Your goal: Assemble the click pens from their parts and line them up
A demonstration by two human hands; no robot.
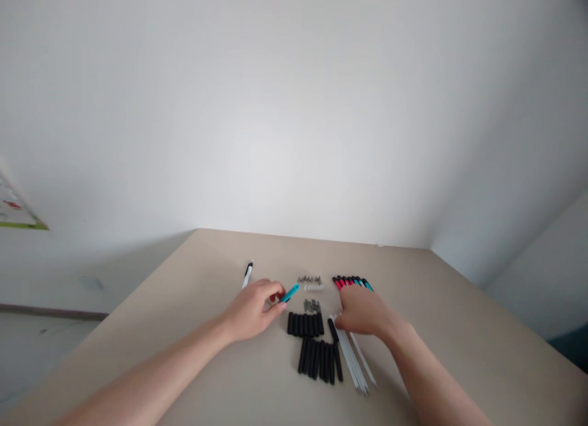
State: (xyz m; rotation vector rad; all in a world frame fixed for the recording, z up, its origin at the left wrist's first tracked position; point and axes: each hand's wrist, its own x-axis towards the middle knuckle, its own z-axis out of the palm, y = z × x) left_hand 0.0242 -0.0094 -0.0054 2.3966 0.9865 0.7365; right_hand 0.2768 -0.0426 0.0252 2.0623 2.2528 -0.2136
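Between the thumb and fingers of my left hand (257, 306) is a teal pen barrel (290, 292), tilted up to the right. My right hand (365, 309) is over the upper ends of several white refills (353, 361), its fingers bent and partly hidden, so what it holds cannot be made out. Just beyond it lie red and teal barrels with black ends (353, 282). Between the hands are a row of short black pieces (305, 323) and, nearer, longer black tubes (316, 360). Small metal springs (312, 305) lie above the black row.
A white and black pen (247, 274) lies beyond my left hand. Small metal parts (309, 279) and clear pieces (313, 287) sit near the middle of the beige table (229, 386). A pale wall (294, 119) rises behind the table's far edge.
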